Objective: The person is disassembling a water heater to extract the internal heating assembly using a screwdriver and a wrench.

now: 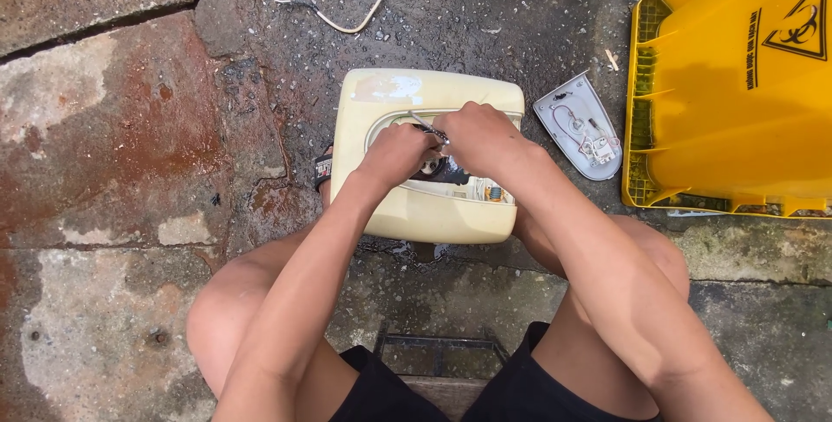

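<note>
At frame centre, a cream appliance housing [425,205] lies opened. The left hand [394,155] steadies inside; the right hand [479,136] pinches a thin metal tool [428,126]. Working slowly likely spares the wiring [492,192].

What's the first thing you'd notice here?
Both hands, left hand and right hand, meet in the middle over a cream plastic appliance casing on wet concrete, working a thin metal tool into its opening. A bright yellow bin lies at right, beside a detached grey cover.
</note>
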